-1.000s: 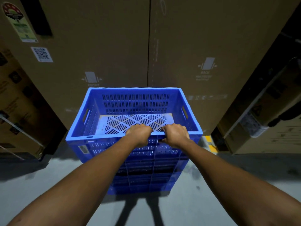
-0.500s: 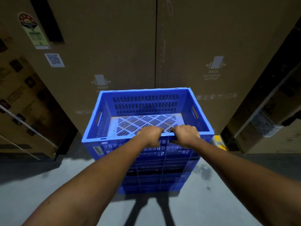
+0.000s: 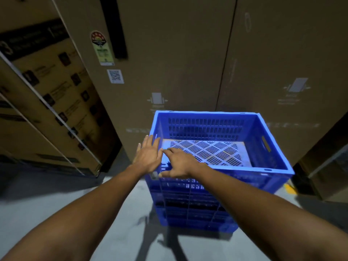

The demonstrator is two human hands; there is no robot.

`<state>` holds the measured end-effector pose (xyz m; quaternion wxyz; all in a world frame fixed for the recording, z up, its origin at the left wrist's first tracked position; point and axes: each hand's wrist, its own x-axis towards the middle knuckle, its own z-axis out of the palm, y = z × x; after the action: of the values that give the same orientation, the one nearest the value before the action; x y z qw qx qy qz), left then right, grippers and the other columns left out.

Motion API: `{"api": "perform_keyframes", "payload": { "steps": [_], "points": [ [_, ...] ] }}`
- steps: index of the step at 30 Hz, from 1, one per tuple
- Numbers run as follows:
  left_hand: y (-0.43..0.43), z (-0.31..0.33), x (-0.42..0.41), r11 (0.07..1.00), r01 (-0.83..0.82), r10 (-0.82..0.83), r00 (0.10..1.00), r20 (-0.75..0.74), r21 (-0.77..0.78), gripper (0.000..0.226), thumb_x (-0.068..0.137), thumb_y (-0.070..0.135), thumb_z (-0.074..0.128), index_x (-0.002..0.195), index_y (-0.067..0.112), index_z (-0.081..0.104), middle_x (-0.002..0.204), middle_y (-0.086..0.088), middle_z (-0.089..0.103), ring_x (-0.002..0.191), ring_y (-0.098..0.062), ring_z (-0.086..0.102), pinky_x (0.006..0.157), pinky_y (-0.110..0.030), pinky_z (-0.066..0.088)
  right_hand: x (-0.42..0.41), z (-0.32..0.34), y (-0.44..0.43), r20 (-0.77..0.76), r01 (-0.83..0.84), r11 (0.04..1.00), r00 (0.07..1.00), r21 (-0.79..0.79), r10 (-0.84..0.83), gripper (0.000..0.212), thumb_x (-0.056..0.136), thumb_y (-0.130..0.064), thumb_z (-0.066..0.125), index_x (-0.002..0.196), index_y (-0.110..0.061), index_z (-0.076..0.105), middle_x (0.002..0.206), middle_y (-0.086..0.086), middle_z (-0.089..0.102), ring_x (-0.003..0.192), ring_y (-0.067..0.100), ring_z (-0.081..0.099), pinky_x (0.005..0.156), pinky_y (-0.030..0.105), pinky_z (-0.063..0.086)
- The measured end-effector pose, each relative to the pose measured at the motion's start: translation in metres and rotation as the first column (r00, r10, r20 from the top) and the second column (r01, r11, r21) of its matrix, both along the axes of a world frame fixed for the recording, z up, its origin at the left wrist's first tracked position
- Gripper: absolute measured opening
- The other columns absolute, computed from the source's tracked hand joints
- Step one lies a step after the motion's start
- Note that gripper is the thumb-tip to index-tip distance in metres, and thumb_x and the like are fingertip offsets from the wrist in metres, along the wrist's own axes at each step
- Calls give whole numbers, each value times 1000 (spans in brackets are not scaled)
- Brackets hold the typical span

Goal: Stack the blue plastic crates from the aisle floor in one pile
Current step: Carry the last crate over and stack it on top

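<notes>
1. Down at 4 o'clock from the middle of the view, on the grey aisle floor (image 3: 113, 213), stands the pile of blue plastic crates (image 3: 192, 204); its top crate (image 3: 244, 167) looks level, with its back wall near the tall cartons (image 3: 169, 53) at 12 o'clock
2. The left hand (image 3: 148, 155) lies flat with fingers straight and spread at the top crate's 8 o'clock corner. The right hand (image 3: 179, 164) rests just beside it on the near rim, fingers stretched out and thumb down the outer wall, clamped on nothing
3. Risk, as I judge it: both hands bear on one corner, so a push there could skew the top crate off the rims below or slide the whole pile. A poorly seated crate might tip when another lands on it
4. Count: two hands; one top crate plus lower crates whose number the blur hides; two tall cartons; strapped cartons (image 3: 47, 91) at 9 o'clock, number unclear
</notes>
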<state>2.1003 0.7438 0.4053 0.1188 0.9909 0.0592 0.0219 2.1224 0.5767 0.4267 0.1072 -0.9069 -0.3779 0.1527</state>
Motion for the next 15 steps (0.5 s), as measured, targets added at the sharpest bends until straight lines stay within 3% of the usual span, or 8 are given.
{"api": "perform_keyframes", "payload": {
  "steps": [4,7,10,15],
  "points": [
    [15,-17,0,977,-47,45,999,-12,-206,62,101,39,25,155,9,14,164,-14,4,151,-26,1,122,-42,8,0,-13,35,19,-45,991,999,-125,48,122,74,-73,65,157,-10,2,165,11,2,151,26,6,118,48,23],
    [13,-26,-4,987,30,-23,999,42,-158,61,103,39,23,155,9,14,164,-10,1,151,-23,-2,123,-37,8,-2,-20,40,19,14,989,1000,-145,-11,123,73,-73,65,158,-12,1,165,8,1,152,24,5,116,49,27],
    [8,-24,-8,997,2,3,998,65,-80,61,104,40,26,156,12,12,164,-8,0,151,-21,-3,122,-37,13,-4,-19,42,24,61,987,998,-148,-58,121,74,-73,65,158,-15,0,165,7,3,152,24,4,113,50,30],
    [2,-24,-8,995,-22,31,996,86,-102,68,95,47,15,156,15,16,164,-6,5,151,-19,1,119,-39,22,-3,-27,43,81,57,985,996,-160,-44,114,75,-72,63,158,-20,5,165,7,5,152,25,-1,111,46,33]
  ]
}}
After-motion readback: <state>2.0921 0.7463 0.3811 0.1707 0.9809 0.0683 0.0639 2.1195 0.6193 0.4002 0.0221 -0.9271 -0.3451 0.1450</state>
